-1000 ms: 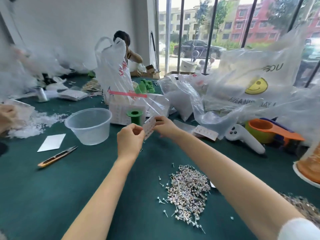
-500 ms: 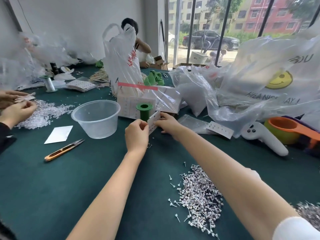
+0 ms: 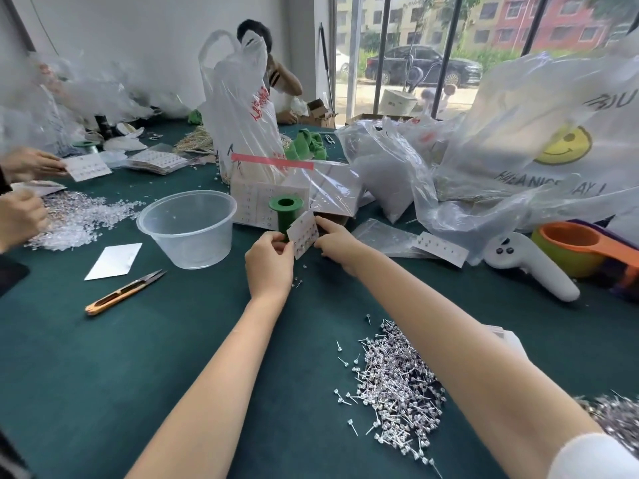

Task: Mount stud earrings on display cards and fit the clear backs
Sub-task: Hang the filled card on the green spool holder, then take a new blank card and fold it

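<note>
Matt green cloth table point(image 3: 103, 357)

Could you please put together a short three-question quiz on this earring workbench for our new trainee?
1. True or false: the display card lies flat on the green table, untouched.
2. Which object stands just behind the card?
A. the green spool
B. the thread snips
C. the white controller
3. Fill in: the pile of stud earrings lies beside the person's ____ forearm.

Key
1. False: the left hand and the right hand both have a grip on the card, holding it up off the table.
2. A
3. right
</note>
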Tool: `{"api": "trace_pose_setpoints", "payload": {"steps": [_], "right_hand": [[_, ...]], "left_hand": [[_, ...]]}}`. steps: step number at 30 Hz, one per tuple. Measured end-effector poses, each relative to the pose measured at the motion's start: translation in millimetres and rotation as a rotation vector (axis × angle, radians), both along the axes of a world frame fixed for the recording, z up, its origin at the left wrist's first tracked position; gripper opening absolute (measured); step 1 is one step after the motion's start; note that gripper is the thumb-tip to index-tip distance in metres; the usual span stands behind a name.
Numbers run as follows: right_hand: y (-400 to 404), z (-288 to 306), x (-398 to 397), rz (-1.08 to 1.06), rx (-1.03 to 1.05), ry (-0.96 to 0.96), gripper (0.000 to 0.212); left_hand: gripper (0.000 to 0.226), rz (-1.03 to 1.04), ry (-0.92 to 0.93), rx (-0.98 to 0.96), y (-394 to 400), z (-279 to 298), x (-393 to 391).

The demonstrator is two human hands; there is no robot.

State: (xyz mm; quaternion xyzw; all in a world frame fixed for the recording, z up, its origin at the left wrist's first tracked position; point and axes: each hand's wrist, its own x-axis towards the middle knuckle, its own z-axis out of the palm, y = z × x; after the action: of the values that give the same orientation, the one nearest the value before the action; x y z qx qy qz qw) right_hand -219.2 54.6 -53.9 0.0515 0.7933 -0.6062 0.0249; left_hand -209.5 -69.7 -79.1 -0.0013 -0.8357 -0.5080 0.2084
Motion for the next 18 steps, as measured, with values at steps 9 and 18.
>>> {"api": "trace_pose_setpoints", "payload": {"steps": [9,18], "right_hand": [[30.2,20.7,40.8,-0.224,-0.123,0.090,0.016],[103.8,40.2,150.6,-0.121,0.214,0.086,0.014]], "left_hand": [[0.018,0.062,0.066,0.055,-5.2,2.5,4.2],[0.014,-0.017,0.235,0.041,9.7,26.6,36.2]]}}
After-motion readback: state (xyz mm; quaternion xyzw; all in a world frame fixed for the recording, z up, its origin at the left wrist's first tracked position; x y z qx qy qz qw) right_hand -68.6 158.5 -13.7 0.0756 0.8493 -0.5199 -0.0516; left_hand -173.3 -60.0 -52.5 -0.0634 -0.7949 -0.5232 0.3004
